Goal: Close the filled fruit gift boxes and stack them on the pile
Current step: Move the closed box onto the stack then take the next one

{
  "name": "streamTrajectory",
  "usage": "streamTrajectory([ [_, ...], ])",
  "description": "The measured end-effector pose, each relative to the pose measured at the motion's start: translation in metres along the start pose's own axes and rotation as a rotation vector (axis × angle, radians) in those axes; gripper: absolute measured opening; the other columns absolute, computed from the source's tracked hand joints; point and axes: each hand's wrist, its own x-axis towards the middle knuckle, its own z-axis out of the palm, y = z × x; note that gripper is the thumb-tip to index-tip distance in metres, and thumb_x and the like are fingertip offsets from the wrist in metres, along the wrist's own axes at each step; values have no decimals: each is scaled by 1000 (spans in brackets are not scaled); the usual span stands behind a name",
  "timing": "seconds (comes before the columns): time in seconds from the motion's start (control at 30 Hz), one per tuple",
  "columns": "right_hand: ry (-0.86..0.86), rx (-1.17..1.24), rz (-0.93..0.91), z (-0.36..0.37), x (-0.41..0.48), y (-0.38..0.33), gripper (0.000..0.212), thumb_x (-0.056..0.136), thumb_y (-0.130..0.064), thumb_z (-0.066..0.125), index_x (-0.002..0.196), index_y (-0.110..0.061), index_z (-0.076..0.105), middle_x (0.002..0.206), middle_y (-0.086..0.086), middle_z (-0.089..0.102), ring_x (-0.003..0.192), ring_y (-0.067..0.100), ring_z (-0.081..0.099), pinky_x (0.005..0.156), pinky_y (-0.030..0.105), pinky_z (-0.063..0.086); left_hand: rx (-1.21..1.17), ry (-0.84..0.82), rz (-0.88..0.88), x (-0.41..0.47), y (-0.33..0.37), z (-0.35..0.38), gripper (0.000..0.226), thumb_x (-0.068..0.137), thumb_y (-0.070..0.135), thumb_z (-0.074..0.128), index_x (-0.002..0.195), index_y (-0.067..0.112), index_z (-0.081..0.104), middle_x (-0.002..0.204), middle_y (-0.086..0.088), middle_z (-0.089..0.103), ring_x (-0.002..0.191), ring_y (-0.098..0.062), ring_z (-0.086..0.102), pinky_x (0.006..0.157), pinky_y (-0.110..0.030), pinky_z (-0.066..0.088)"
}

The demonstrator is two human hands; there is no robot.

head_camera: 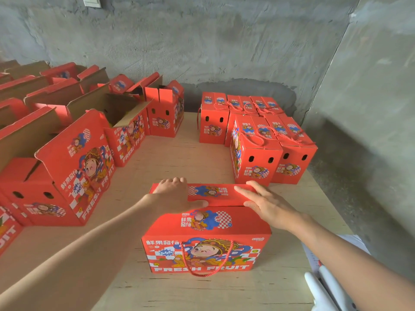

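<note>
Closing step: the gift box [206,225] sits on the counter [179,153], close by. The right hand [265,203] presses its far flap [215,194] with flat, spread fingers; the left hand [173,194] apparently hooks the flap's edge. Next, lift it onto the pile [258,135].

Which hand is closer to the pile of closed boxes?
Right. The right hand lies on the right end of the gift box, just short of the pile of closed boxes; the left hand is on its left end, farther off.
</note>
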Motion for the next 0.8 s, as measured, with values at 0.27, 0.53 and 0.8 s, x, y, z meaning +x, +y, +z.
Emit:
streamTrajectory([
  [0.27, -129, -104, -20, 3, 9, -14, 49, 96, -58, 14, 134, -61, -17, 158, -3, -14, 143, 17, -22, 114, 40, -11, 2, 64, 69, 9, 1, 18, 117, 53, 90, -3, 148, 23, 14, 140, -10, 39, 129, -31, 35, 106, -44, 27],
  [0.53, -66, 59, -62, 12, 4, -18, 49, 96, -57, 21, 132, -64, -11, 152, -15, -29, 137, 13, -34, 112, 39, -16, -84, 137, 85, 4, 3, 23, 69, 94, 61, 17, 151, 25, 3, 147, -5, 29, 138, -25, 22, 114, -44, 10],
  [0.8, -172, 40, -95, 5, 10, -13, 42, 96, -58, 21, 131, -67, 0, 152, -20, -22, 140, 18, -30, 113, 43, -15, -88, 162, 56, -36, -15, 46, 55, 99, 49, 11, 148, 37, -11, 156, 9, -20, 143, -13, -21, 117, -40, -8],
])
